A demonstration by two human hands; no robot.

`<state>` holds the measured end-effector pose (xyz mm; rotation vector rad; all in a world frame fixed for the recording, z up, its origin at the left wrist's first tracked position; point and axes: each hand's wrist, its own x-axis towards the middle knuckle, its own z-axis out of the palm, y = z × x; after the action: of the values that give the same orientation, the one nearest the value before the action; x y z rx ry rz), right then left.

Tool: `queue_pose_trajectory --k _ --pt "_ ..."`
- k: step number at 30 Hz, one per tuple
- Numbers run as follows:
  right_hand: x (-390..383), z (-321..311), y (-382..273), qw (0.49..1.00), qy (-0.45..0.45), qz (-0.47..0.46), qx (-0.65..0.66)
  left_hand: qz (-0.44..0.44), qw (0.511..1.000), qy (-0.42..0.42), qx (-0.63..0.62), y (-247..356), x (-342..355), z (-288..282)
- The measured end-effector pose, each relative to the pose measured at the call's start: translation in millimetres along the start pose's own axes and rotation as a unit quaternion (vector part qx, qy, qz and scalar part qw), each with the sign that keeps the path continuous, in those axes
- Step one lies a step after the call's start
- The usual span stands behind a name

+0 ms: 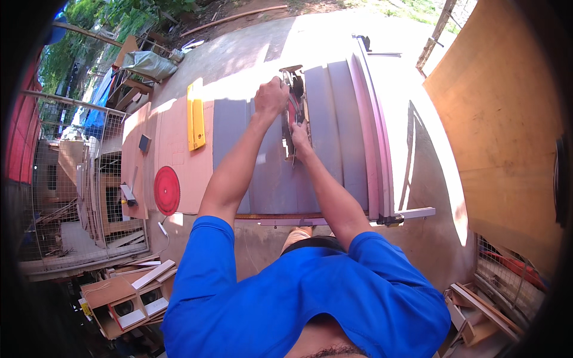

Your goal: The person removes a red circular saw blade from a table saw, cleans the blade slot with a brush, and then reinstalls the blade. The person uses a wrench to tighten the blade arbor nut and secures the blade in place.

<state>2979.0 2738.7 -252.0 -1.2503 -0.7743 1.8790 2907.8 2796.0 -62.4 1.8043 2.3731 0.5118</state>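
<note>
Both my arms reach over a grey table saw (239, 173) with a long narrow opening (289, 152) in its top, where dark metal parts show. My left hand (271, 96) is closed at the far left side of this opening; whatever it grips is hidden. My right hand (301, 137) is closed lower down, at the right side of the opening. A slim red-and-dark piece (292, 111) lies just beyond its fingers, and I cannot make out whether it is a tool handle or part of the saw.
Left of the grey top, a wooden surface carries a red circular saw blade (166, 190) and a long yellow plate (196, 116). A rip fence (376, 131) runs along the right. A large plywood sheet (495, 119) stands at far right. Wood offcuts (128, 298) lie lower left.
</note>
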Motion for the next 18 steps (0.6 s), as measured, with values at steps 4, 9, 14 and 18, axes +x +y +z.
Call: queue_pose_trajectory --k 4,9,14,18 --pt "0.8 10.1 1.8 0.997 0.055 -0.013 -0.057 -0.026 0.998 -0.048 0.021 6.1 36.2 9.5" --pt "-3.8 7.9 -11.1 0.993 0.057 0.004 -0.107 -0.017 0.997 -0.068 0.046 20.8 60.8 6.9" --pt "0.0 8.5 -12.7 0.989 0.056 0.034 -0.135 -0.035 0.992 -0.107 0.05 27.1 66.6 14.1" --pt "-0.5 8.2 -10.9 0.987 0.054 0.036 -0.147 -0.043 0.991 -0.114 0.052 18.5 65.3 19.5"
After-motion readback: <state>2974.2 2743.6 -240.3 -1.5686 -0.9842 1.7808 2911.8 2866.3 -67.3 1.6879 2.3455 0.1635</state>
